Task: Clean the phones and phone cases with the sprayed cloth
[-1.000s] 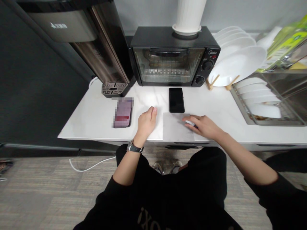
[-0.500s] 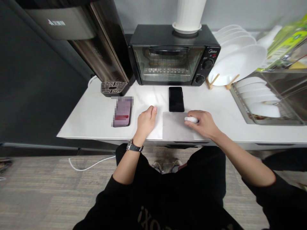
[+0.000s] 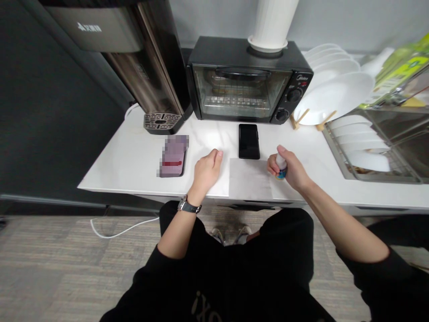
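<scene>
My right hand (image 3: pixel 293 169) is closed around a small bottle (image 3: pixel 280 166) with a white top and a blue label. It holds the bottle upright at the right edge of a flat grey cloth (image 3: pixel 250 180), the thumb on or near the top. My left hand (image 3: pixel 207 171) rests on the counter as a loose fist, left of the cloth, with nothing showing from it. A black phone (image 3: pixel 249 141) lies just behind the cloth. Another phone (image 3: pixel 173 156), its surface blurred by pixels, lies left of my left hand.
A black toaster oven (image 3: pixel 246 82) with a white pot (image 3: pixel 273 24) on top stands at the back of the white counter (image 3: pixel 114 167). On the left is a tall dispenser (image 3: pixel 147 76). Plates (image 3: pixel 335 91) stand in a rack at the right, beside a sink basket (image 3: pixel 398 172) holding dishes.
My right hand has moved slightly right and turned the bottle from lying sideways to upright, so its blue label shows. My left hand keeps its place on the counter. The camera view has shifted slightly.
</scene>
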Available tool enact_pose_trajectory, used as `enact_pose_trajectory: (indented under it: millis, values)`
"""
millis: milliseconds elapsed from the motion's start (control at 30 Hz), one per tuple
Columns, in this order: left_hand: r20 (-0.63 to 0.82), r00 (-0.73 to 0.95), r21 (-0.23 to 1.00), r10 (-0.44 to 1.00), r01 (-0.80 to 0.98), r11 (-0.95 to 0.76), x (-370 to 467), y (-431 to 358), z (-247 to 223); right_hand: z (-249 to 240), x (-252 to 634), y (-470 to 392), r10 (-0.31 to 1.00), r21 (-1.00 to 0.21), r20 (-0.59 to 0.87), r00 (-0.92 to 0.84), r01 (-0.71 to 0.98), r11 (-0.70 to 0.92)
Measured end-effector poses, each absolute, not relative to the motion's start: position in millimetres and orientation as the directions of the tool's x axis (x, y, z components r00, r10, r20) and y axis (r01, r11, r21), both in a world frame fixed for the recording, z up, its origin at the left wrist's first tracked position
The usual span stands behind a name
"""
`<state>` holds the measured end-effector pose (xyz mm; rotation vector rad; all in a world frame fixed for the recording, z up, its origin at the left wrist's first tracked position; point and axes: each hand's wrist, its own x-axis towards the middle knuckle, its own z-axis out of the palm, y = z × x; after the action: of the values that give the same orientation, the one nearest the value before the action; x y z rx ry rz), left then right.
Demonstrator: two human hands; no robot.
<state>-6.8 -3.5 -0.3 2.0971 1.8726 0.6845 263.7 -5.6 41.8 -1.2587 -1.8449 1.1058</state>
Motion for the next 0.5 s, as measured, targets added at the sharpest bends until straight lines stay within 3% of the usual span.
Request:
enact_pose_trajectory:
  millis: [67, 200, 333, 500]
  values:
    - [0.177, 0.063, 0.479, 0.982, 0.866, -0.142, -7, -3, -1, 39, 263, -6, 0.947, -0.790, 0.053, -0.316, 0.566, 0.233]
    - [0.174, 0.065, 0.479, 0.983, 0.866, -0.142, -7, -3, -1, 31, 259, -3, 0.948, -0.612, 0.093, -0.304, 0.734, 0.295]
    - [0.169, 0.065, 0.476, 0.984, 0.868, -0.139, -7, -3, 0, 28, 257, -2, 0.922, -0.469, 0.099, -0.375, 0.799, 0.376]
    - [0.166, 0.066, 0.475, 0.984, 0.869, -0.138, -6, -3, 1, 28, 259, -2, 0.888, -0.397, 0.066, -0.454, 0.805, 0.441]
